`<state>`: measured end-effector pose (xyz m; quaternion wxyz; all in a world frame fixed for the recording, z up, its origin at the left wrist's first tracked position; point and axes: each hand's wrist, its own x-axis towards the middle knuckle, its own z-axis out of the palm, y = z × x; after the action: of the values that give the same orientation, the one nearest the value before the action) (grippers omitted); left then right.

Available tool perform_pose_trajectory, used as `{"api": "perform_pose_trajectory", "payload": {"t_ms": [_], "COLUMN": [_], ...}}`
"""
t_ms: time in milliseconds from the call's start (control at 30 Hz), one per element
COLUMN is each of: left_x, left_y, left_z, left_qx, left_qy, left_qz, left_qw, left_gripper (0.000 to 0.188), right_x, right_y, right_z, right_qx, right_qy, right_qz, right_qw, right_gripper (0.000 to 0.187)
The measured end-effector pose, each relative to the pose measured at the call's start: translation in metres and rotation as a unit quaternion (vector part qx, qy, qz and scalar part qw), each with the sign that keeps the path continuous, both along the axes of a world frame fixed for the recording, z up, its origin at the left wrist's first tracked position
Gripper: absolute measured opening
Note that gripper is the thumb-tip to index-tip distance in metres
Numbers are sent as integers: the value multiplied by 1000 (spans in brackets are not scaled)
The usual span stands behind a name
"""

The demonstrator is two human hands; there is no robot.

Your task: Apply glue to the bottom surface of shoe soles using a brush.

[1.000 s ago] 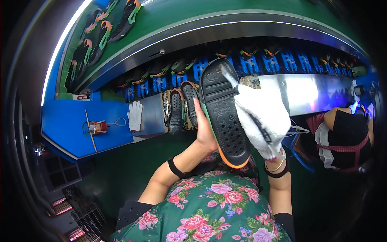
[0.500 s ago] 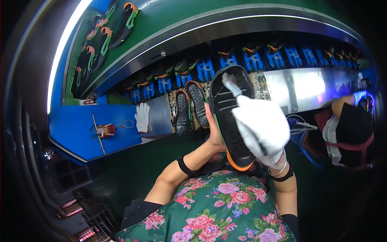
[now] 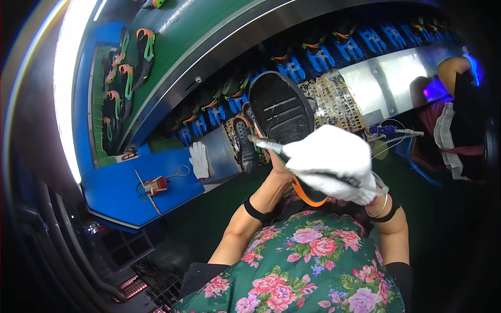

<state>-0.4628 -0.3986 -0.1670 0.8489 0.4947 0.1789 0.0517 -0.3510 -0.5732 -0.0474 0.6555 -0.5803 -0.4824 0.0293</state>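
My left hand (image 3: 281,168) clasps the black sole (image 3: 280,101), mid-frame; my gloved right hand (image 3: 331,161) grips the brush (image 3: 269,144), tip past the sole's left edge. Brushing's in hand, I'd judge; the next stroke calls for a steady sole.

On the desk (image 3: 112,195), a packet (image 3: 155,185) lies left of a glove (image 3: 199,160); farther right, a loose sole (image 3: 242,136) rests on cardboard (image 3: 334,101), left of the held sole (image 3: 279,104). Behind runs a row of shoes (image 3: 343,35).
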Motion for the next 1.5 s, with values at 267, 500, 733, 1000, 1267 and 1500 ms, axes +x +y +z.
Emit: {"api": "perform_pose_trajectory", "payload": {"t_ms": [267, 500, 733, 1000, 1267, 1500], "left_x": [20, 32, 44, 55, 64, 66], "left_y": [11, -1, 0, 14, 31, 31], "left_z": [-8, 43, 62, 66, 62, 70], "left_qx": [-226, -256, -293, -282, -241, -210], "left_qy": [-107, -64, -86, -139, -140, -140], "left_qz": [-85, -48, -54, -113, -54, -77], "left_qw": [965, 963, 951, 943, 959, 965], "left_gripper": [114, 115, 131, 136, 130, 131], "right_x": [-4, -12, -2, -2, -2, -7], "right_y": [6, -5, -11, -15, -20, -19], "right_z": [-11, -18, -14, -18, -19, -21], "right_qx": [-10, -57, -24, -2, -52, -28], "right_qy": [-104, -45, -40, -4, -42, 2], "right_qz": [-64, -17, -77, -14, 7, -2], "right_qw": [992, 997, 996, 1000, 998, 1000], "right_gripper": [29, 38, 29, 30, 31, 25]}}
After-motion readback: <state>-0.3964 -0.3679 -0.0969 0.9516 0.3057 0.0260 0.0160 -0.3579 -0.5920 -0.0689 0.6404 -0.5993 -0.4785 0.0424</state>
